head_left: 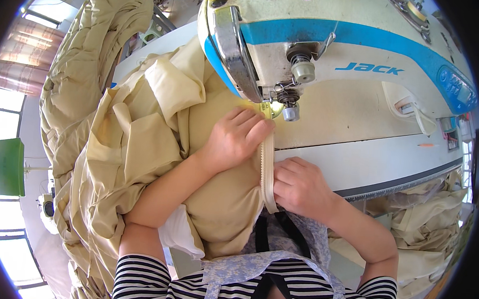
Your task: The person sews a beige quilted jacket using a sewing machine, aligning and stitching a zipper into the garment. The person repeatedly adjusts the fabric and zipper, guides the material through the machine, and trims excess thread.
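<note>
Beneath the needle area of a white and blue sewing machine [264,99] lies a large piece of khaki fabric [215,208]. A beige zipper [267,175] runs along its right edge, from the machine down toward my apron. My left hand [239,137] is closed at the fabric just in front of the needle area, with thumb and fingertips at the zipper's upper part. Lower down and to the right, my right hand [302,189] is closed at the zipper's right side, its fingers curled in. The fingertips of my right hand are partly hidden.
Heaped khaki cloth [109,159] covers the table's left side, and a thick bundle [96,39] hangs beyond it. A ruler strip [400,179] lines the white table's [358,161] front edge. More cloth [430,230] lies below at right. A green panel [9,167] stands far left.
</note>
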### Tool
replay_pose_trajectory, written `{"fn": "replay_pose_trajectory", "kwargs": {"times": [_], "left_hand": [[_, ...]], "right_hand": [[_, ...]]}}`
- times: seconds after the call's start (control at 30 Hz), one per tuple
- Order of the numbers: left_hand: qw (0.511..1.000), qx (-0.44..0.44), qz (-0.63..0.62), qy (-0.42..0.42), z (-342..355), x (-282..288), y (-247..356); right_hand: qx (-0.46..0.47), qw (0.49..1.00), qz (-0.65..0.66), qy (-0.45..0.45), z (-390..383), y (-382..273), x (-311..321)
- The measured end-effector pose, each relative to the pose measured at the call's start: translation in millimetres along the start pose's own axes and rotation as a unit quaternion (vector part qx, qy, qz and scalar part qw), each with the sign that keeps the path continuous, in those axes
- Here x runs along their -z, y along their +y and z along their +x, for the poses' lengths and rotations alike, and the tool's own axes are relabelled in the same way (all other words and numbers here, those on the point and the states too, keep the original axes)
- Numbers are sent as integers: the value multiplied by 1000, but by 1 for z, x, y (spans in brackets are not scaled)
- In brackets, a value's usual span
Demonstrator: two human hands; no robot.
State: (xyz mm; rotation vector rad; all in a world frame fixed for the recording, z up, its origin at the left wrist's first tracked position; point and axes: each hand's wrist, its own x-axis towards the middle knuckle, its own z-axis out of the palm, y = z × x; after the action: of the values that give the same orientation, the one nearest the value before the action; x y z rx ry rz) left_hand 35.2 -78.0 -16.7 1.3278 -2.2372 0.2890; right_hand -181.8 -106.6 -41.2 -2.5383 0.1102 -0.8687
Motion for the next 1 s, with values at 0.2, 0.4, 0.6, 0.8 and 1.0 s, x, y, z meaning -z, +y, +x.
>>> {"fn": "replay_pose_trajectory", "kwargs": {"times": [0.2,0.4,0.6,0.8,1.0], "left_hand": [[998,55,-39,-22,-2,12,8],[978,169,-121,-14,-11,16,21],[966,236,-99,-30,-15,17,27],[914,343,-210,-47,-11,18,26],[936,291,-201,-9,-22,15,18]], "right_hand": [[-68,997,33,15,8,0,9],[-283,958,-42,33,25,-22,13],[-332,929,-117,-115,33,-19,6],[-435,869,232,-34,32,-20,17],[-310,946,-91,-15,28,-27,0]]}}
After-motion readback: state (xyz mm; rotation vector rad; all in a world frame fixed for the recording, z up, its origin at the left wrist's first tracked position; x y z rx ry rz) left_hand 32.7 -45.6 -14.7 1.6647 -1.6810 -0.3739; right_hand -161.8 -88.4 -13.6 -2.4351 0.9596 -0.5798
